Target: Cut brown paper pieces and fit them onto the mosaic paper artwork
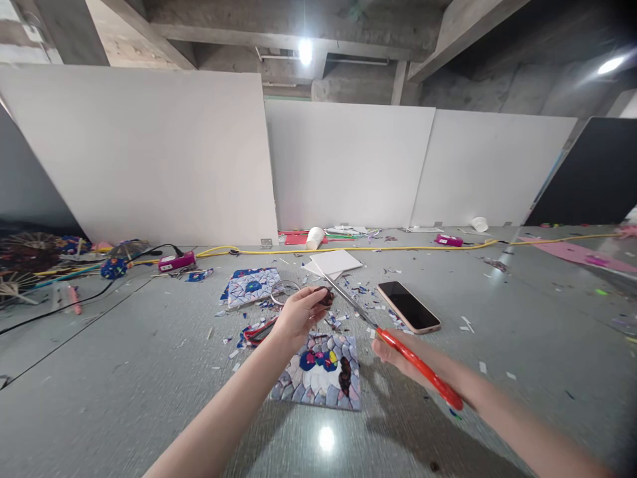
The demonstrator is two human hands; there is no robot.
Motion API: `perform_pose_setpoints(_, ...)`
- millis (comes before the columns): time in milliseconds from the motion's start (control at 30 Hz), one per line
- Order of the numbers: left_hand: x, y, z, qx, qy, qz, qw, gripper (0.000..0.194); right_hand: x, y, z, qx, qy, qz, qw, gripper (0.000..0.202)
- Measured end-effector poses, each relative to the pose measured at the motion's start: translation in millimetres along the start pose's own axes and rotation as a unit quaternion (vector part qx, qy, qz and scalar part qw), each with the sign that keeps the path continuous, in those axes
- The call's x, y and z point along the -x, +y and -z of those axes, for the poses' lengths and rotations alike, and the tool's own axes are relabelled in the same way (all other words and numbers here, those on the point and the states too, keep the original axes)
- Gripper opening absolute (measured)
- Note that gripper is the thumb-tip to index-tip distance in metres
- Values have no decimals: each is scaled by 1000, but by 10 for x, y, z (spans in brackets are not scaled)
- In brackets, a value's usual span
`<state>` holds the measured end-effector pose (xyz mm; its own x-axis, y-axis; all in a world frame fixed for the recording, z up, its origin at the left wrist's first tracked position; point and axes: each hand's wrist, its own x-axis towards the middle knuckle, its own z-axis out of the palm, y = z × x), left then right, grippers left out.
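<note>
Pinched in the fingers of my left hand [299, 313] is a small dark brown piece of fabric [326, 299], partly hidden by the fingers. My right hand [391, 350] grips a pair of scissors [421, 366] with red handles. Their long metal blades point up and left, passing just right of the brown piece; I cannot tell whether they touch it. Below my hands lies a fabric mosaic panel [318, 384] with grey-blue scale-like pieces, a white middle, a blue bow shape and a dark brown strip. A clear ring [284, 292], perhaps a tape roll, lies beyond my left hand.
A smartphone [409, 307] lies to the right. Behind are another mosaic panel [249, 287], white sheets [343, 260] and a tipped paper cup [315, 238]. A yellow cable [388, 249] crosses the table near white partitions [348, 166]. Purple power strips [176, 261] and scattered scraps lie about.
</note>
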<state>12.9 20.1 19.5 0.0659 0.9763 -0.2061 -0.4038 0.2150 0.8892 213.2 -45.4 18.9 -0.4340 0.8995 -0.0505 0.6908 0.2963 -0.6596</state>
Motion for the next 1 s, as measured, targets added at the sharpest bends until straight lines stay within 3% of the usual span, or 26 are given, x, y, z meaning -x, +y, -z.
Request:
perform_pose_setpoints(200, 34, 12, -62, 19, 9, -15, 1000, 3, 44, -69, 12, -14, -16, 4, 1000, 55)
perform_pose_setpoints(567, 138, 43, -174, 63, 33, -18, 997, 10, 96, -164, -70, -54, -14, -14, 998, 58)
perform_pose_setpoints(767, 130, 30, -176, 71, 35, -19, 997, 11, 82, -78, -167, -104, 9, -21, 994, 51)
perform_pose_setpoints(1000, 100, 8, -158, 65, 35, -15, 997, 14, 51, -3, -196, -91, -4, -15, 996, 53)
